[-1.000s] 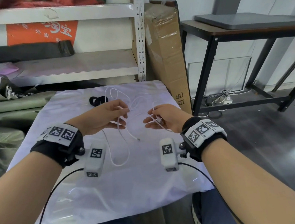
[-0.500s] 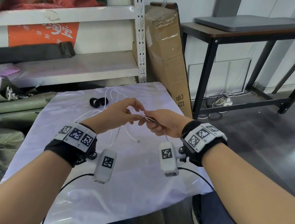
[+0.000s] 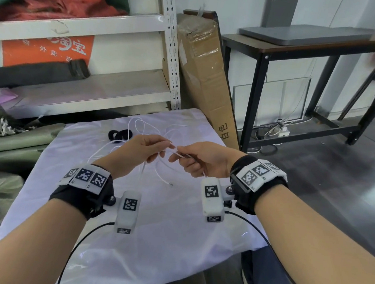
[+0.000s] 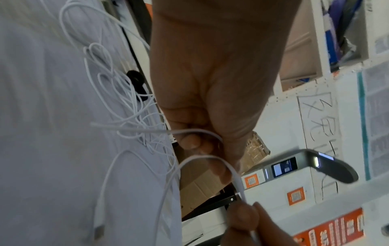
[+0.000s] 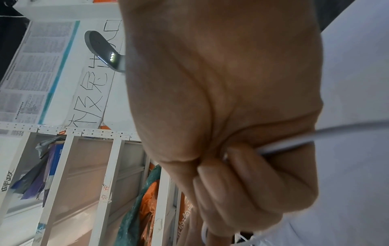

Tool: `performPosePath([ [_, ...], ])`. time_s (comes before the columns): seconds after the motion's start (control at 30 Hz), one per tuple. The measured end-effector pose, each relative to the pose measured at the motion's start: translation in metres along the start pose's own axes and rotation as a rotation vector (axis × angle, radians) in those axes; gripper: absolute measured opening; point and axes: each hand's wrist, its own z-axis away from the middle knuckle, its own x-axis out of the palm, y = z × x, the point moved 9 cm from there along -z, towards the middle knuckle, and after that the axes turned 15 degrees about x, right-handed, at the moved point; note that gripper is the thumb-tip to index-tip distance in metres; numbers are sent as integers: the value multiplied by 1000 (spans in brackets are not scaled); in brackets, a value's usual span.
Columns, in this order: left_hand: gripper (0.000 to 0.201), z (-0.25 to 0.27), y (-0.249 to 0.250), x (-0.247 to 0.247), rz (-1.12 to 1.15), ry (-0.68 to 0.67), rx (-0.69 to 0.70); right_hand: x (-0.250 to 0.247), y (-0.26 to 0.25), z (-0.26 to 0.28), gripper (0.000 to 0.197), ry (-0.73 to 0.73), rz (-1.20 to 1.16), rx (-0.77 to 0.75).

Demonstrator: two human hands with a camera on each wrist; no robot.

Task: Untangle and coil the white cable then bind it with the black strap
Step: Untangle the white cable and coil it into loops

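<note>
A thin white cable (image 3: 138, 124) lies in loose tangled loops on a white cloth-covered table (image 3: 162, 241), with one plug end (image 3: 171, 184) resting free on the cloth. My left hand (image 3: 145, 149) and right hand (image 3: 194, 158) meet above the cloth, each pinching a strand of the cable (image 4: 235, 176) between thumb and fingers. The right wrist view shows the cable (image 5: 294, 143) running out from under my curled fingers. A black strap (image 3: 120, 134) lies rolled on the cloth behind my left hand, also seen as the strap (image 4: 136, 83) beside the tangle.
A metal shelf rack (image 3: 78, 87) stands behind the table, with a tall cardboard box (image 3: 206, 75) leaning beside it. A black-framed desk (image 3: 303, 52) stands to the right. Green tarpaulin bundles (image 3: 5, 144) lie left of the table.
My hands have come together from about a hand's width apart. They now hold the cable fingertip to fingertip, lifted a little above the cloth.
</note>
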Motion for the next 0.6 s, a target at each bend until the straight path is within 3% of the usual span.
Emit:
performPosePath([
  [0.1,23,0,-4,-3,111,52,-34,1,1,3,31,-33,-12,5],
  [0.23,27,4,-8,6,252,-3,-96,0,6,4,25,-113,-167,15],
  [0.37,31,10,-13,18,368,-66,-158,-6,8,6,24,-105,-215,-31],
  [0.6,22,0,-17,13,697,248,-214,-12,20,3,25,-23,-141,8],
])
